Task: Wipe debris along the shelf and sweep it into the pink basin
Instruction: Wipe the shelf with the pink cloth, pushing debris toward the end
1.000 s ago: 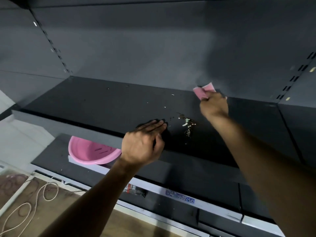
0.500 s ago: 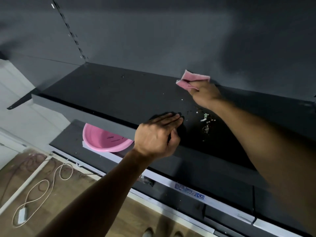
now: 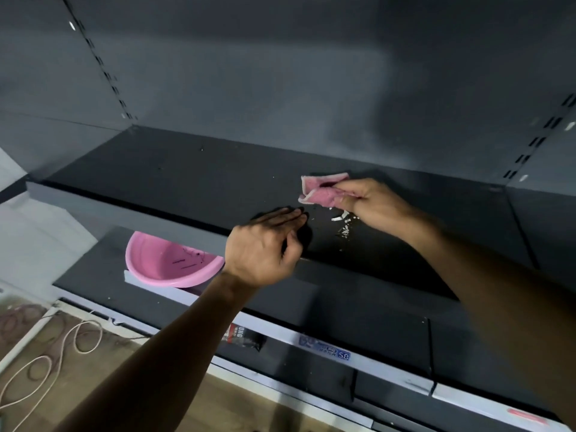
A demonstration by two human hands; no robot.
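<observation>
My right hand (image 3: 377, 204) grips a folded pink cloth (image 3: 321, 190) and presses it on the dark shelf (image 3: 187, 179), just behind a small heap of pale debris (image 3: 343, 226). A few specks lie further left on the shelf. My left hand (image 3: 265, 247) rests flat at the shelf's front edge, fingers together, left of the debris, holding nothing. The pink basin (image 3: 171, 263) sits on the lower shelf, below and to the left of my left hand, with dark bits inside.
A grey back panel with slotted uprights (image 3: 103, 67) rises behind the shelf. The lower shelf's front rail carries a blue price label (image 3: 333, 352) and a dark tag (image 3: 243, 336). A pale cable (image 3: 71, 341) loops on the wooden floor at lower left.
My right hand has drawn the cloth from the back wall forward and left, close to the debris heap. The left hand has stayed at the shelf edge. The view shifted.
</observation>
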